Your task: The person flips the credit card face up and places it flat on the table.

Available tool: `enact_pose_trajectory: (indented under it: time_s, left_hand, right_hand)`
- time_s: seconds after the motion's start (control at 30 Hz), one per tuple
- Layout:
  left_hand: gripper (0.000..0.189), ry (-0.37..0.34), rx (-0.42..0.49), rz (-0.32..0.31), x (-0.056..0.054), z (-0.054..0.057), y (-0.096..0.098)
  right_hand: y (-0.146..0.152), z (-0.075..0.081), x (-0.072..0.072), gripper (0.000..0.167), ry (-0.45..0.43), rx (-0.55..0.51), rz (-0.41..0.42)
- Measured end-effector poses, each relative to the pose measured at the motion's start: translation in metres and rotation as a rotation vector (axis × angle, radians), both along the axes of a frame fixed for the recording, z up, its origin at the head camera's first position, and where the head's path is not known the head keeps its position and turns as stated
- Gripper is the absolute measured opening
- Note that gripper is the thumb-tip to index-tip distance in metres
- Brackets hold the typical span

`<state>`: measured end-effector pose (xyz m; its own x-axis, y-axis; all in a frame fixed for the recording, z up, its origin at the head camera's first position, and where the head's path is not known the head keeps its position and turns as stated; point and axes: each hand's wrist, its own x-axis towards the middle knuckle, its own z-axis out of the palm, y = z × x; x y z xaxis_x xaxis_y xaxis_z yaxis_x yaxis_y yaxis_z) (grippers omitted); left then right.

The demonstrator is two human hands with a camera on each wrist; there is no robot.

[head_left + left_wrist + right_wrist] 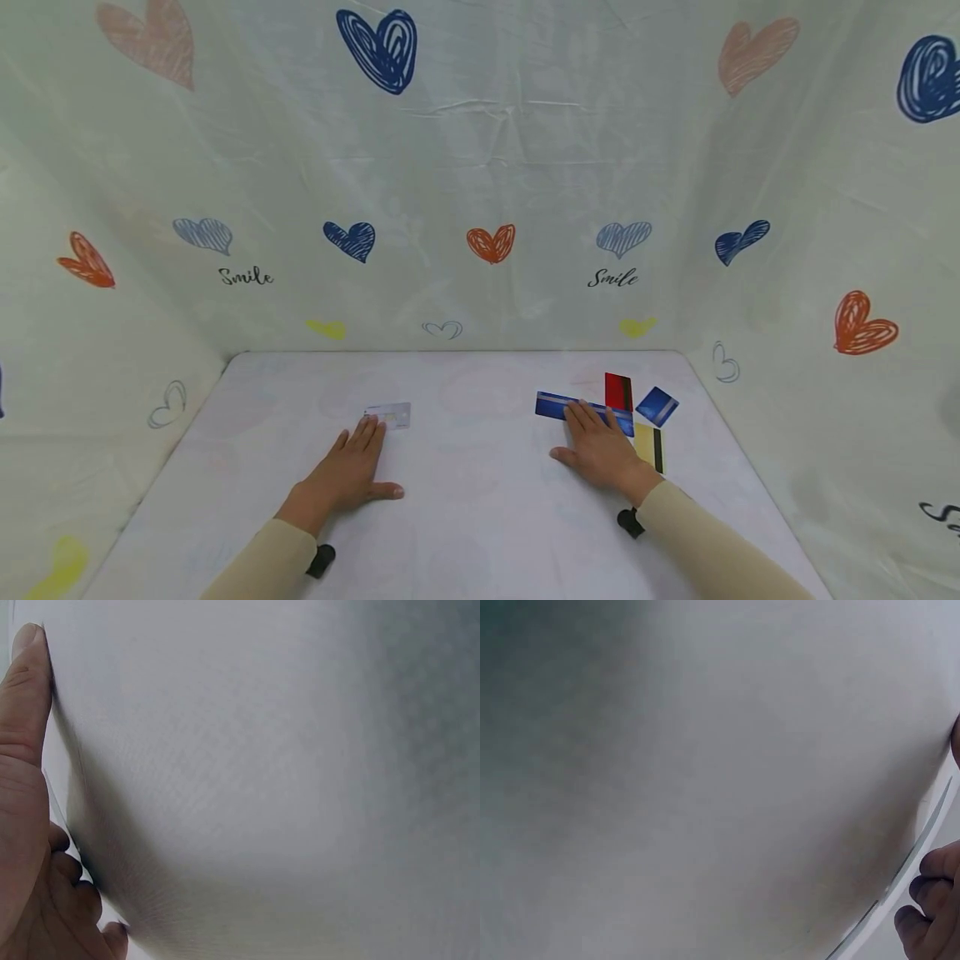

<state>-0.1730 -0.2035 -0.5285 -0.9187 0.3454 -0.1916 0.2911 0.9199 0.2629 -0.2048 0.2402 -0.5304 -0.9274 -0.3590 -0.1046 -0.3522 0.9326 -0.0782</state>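
Observation:
My left hand (347, 468) lies palm down with fingers straight and thumb spread, its fingertips over the near left part of a pale silver card (397, 414). My right hand (598, 450) is also flat, fingers extended across a blue strip of card with a light stripe (552, 405), which shows on both sides of the fingers. Around that hand lie a red card (617, 390) with a dark stripe, another blue card (657, 407) set at an angle, and a yellow card (649, 446) with a black stripe, partly behind the wrist. Both wrist views mostly show blurred white surface.
The cards lie on a white-covered table (465, 517). A pale curtain (480, 167) with printed hearts rises behind its back edge and along both sides. Small black devices show beneath the left wrist (321, 561) and right wrist (630, 523).

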Motion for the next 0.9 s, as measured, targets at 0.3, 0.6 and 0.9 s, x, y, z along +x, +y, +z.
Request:
enact_pose_trajectory:
  time_s: [0.3, 0.6, 0.9]
  left_hand:
    - [0.118, 0.013, 0.017, -0.007, 0.002, 0.001, 0.0]
    - [0.119, 0.003, 0.017, 0.0, 0.002, 0.001, 0.001]
    - [0.108, 0.046, 0.056, -0.015, 0.003, 0.0, 0.017]
  right_hand:
    - [0.003, 0.001, 0.004, 0.081, -0.024, 0.002, 0.005]
    - [-0.003, 0.004, 0.009, 0.079, -0.055, -0.049, 0.009]
    - [-0.019, 0.003, 0.013, 0.078, -0.038, -0.056, 0.06]
